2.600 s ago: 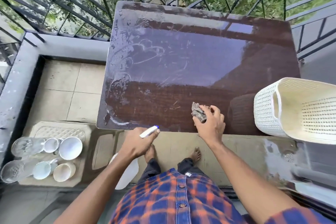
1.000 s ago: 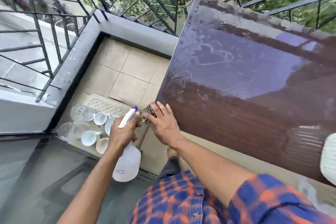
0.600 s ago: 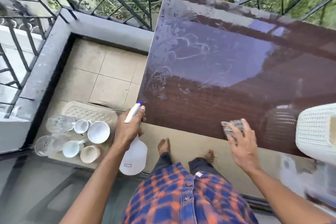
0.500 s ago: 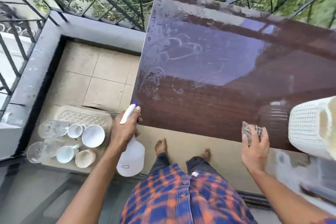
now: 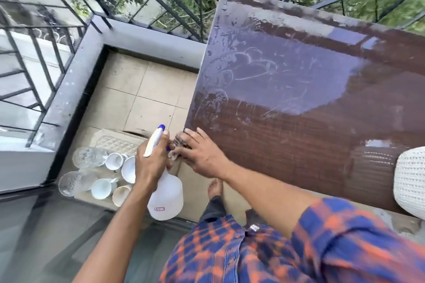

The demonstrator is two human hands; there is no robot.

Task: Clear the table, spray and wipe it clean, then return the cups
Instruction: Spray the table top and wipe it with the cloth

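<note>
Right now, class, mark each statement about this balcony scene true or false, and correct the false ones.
1. The left hand grips the spray bottle. True.
2. The cups stand on the table. False: the cups sit on the floor beside it.
3. The right hand presses a cloth at the table's near left corner. True.
4. The spray bottle's nozzle tip is red. False: it is blue.

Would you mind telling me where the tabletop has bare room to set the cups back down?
Most of the tabletop is bare: from far edge to near edge, between the left edge and the white basket. It is crowded only at the near left corner, where the right hand presses the cloth, and at the near right by the basket.
</note>
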